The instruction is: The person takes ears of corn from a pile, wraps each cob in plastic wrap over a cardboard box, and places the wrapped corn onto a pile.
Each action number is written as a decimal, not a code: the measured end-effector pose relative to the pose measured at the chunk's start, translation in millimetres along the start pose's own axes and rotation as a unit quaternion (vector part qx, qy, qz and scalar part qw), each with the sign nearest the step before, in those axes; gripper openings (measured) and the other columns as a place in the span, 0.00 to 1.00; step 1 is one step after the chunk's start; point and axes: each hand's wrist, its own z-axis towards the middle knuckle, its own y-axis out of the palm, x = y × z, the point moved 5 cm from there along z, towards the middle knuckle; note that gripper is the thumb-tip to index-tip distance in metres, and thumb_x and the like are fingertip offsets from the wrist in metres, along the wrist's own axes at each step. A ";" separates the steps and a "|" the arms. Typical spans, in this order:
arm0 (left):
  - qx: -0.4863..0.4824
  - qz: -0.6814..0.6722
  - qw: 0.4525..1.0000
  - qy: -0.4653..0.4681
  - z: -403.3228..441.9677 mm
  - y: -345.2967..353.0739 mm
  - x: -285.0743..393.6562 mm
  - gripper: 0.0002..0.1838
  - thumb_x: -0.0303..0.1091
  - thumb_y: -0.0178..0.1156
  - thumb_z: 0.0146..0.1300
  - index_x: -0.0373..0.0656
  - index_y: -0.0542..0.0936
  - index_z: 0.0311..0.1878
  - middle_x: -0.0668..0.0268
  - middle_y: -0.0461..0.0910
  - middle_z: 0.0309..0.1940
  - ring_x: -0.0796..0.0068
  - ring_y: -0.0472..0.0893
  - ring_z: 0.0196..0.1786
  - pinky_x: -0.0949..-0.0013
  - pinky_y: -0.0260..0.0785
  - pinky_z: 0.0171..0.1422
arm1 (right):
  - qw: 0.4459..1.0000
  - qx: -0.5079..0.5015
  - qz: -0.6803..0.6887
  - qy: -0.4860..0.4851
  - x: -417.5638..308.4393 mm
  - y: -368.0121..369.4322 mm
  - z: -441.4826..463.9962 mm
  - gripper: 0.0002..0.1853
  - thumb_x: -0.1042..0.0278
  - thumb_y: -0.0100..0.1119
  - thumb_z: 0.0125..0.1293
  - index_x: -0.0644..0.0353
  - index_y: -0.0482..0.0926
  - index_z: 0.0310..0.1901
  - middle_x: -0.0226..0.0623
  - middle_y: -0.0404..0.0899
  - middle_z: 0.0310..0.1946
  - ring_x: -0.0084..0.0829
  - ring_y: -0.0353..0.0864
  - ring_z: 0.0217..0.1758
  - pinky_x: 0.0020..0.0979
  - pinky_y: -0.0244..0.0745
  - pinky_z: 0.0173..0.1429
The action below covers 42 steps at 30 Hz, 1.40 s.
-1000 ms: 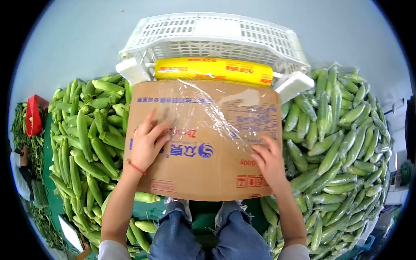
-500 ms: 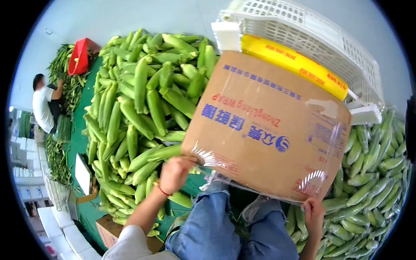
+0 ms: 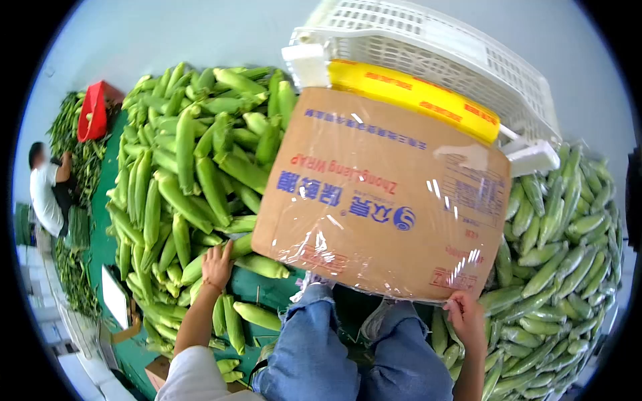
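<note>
My left hand [image 3: 217, 267] has its fingers stretched out over the heap of green husked corn ears, touching the near side of the pile. An ear of corn [image 3: 242, 246] lies just beyond the fingertips, its tip end by the box. My right hand [image 3: 463, 314] is closed in a pinch on the edge of clear plastic wrap at the near right corner of a cardboard box [image 3: 381, 194]. Film lies over the top of this box and shines in places. A yellow roll of wrap [image 3: 414, 100] sits along the box's far side between white holders.
Behind the roll stands a white plastic crate [image 3: 441, 50]. Wrapped corn ears [image 3: 555, 267] are piled at the right, loose corn [image 3: 180, 167] at the left. A red basket [image 3: 93, 113], a scale [image 3: 116, 296] and a seated person [image 3: 48, 197] are farther left.
My left hand has let go of the wrap edge at the box's near left corner and moved left onto the corn. My right hand stays at the near right corner. The view has shifted.
</note>
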 end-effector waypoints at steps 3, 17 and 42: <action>0.013 -0.152 0.984 -0.096 -29.9 -30.6 -4.4 0.34 0.43 0.63 0.62 0.54 0.64 0.71 0.56 0.74 0.56 0.53 0.75 0.55 0.54 0.73 0.51 | 1.000 0.001 0.015 0.014 -6.4 1.0 1.6 0.02 0.74 0.55 0.68 0.63 0.75 0.39 0.37 0.83 0.27 0.28 0.82 0.25 0.29 0.75 0.32; 0.205 -0.263 0.839 0.429 -6.0 -289.0 240.5 0.29 0.40 0.70 0.48 0.54 0.79 0.58 0.65 0.78 0.49 0.63 0.79 0.48 0.63 0.71 0.49 | 0.962 0.107 -0.228 -0.109 -52.4 -3.8 -16.1 0.03 0.69 0.57 0.66 0.56 0.75 0.39 0.43 0.78 0.27 0.47 0.80 0.31 0.43 0.72 0.33; 0.116 -0.208 0.901 0.364 103.3 -305.3 289.8 0.11 0.40 0.61 0.61 0.43 0.77 0.39 0.52 0.79 0.20 0.52 0.83 0.30 0.52 0.75 0.34 | 0.881 0.222 -0.242 -0.340 -120.2 24.7 112.5 0.20 0.46 0.62 0.60 0.58 0.79 0.34 0.35 0.74 0.34 0.39 0.76 0.37 0.37 0.73 0.38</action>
